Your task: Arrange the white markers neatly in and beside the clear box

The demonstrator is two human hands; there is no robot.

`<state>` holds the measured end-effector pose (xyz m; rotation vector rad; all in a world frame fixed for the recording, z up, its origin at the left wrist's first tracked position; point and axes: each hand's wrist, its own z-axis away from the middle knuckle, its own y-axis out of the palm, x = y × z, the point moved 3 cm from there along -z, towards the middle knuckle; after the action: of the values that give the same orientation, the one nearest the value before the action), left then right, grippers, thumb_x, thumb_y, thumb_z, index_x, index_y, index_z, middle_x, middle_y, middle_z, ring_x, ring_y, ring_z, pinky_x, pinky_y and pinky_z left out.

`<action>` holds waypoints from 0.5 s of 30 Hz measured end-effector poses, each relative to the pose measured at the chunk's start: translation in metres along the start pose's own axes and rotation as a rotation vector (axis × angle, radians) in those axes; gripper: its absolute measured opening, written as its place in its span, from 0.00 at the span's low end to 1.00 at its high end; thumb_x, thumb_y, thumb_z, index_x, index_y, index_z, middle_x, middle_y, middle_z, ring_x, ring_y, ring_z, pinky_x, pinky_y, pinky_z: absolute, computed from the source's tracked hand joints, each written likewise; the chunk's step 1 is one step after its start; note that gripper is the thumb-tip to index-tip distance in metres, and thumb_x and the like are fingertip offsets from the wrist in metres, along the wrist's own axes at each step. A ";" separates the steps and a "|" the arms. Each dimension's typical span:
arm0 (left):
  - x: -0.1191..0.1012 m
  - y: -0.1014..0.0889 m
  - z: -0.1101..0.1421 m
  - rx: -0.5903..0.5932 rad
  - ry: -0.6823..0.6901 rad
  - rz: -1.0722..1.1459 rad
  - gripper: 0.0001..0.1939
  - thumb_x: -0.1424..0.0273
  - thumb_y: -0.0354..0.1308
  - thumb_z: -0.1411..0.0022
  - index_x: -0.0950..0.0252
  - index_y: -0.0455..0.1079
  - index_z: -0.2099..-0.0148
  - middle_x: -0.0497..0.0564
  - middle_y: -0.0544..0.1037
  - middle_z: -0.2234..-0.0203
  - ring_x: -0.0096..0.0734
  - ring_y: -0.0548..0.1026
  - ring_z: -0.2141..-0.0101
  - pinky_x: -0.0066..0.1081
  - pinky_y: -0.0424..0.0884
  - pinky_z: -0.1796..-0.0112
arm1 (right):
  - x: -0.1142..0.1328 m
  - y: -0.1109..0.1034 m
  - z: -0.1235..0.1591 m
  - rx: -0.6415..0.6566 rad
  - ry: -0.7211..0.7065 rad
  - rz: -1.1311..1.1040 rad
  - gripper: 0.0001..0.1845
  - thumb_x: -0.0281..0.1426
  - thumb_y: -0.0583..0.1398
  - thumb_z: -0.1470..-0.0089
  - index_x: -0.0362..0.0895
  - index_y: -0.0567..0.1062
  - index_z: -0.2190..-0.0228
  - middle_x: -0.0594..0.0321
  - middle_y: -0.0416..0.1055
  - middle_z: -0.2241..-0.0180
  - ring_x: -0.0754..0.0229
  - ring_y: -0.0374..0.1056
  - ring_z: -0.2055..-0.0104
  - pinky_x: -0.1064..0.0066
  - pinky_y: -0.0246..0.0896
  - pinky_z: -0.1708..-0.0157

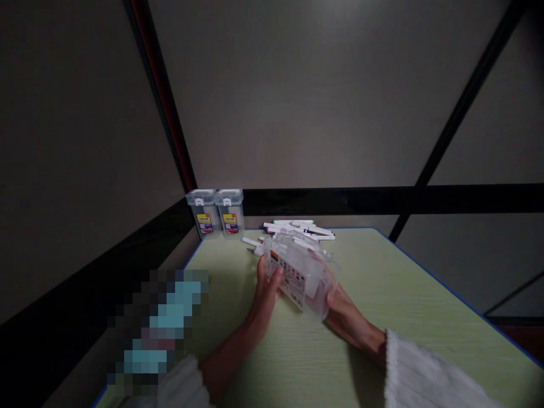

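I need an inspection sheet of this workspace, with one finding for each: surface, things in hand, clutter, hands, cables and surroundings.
Surface: pale green table with a blue edge.
Things in hand: clear plastic case, tilted, with a printed label; contents hard to make out.
Clutter: loose white markers beyond the case; two lidded containers side by side near the far left corner; a pixelated area at left cannot be read.
Hands: left hand and right hand both hold the case, one at each side.
Cables: nothing seen.
Surroundings: grey wall panels with dark strips between them.
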<state>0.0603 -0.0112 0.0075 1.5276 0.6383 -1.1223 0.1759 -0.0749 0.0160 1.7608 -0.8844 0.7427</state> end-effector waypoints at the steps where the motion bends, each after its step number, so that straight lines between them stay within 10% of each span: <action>1: -0.001 0.001 0.001 0.012 -0.029 0.034 0.34 0.57 0.57 0.54 0.52 0.48 0.46 0.52 0.61 0.49 0.40 0.64 0.52 0.35 0.68 0.62 | 0.001 0.001 0.000 0.002 -0.007 0.019 0.39 0.42 0.64 0.60 0.57 0.55 0.47 0.64 0.52 0.44 0.54 0.45 0.43 0.58 0.38 0.46; 15: -0.003 0.003 0.002 -0.018 -0.081 0.153 0.29 0.56 0.60 0.60 0.54 0.54 0.56 0.48 0.67 0.57 0.34 0.70 0.65 0.27 0.67 0.75 | 0.002 0.007 0.000 0.020 0.048 0.078 0.44 0.36 0.68 0.68 0.56 0.58 0.48 0.64 0.52 0.44 0.56 0.49 0.44 0.62 0.38 0.47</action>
<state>0.0610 -0.0131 0.0110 1.4819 0.4666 -1.0534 0.1711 -0.0766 0.0212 1.7266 -0.9198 0.8438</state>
